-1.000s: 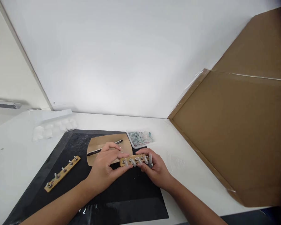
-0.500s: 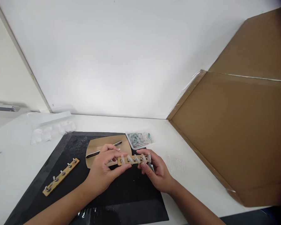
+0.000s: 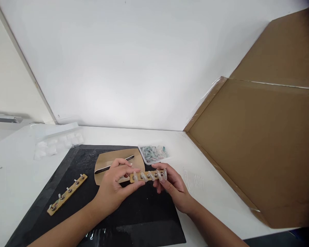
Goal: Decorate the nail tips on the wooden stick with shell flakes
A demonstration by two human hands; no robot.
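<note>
Holding wooden strip [image 3: 147, 174], right thumb [image 3: 169, 187] shifted rightward

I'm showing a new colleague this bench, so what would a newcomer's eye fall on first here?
Probably the large brown cardboard, standing along the right side. Next, at lower centre, the left hand and right hand hold a wooden strip near its ends, with translucent pieces slanting across it. A similar strip lies apart on the left of the black mat.
</note>
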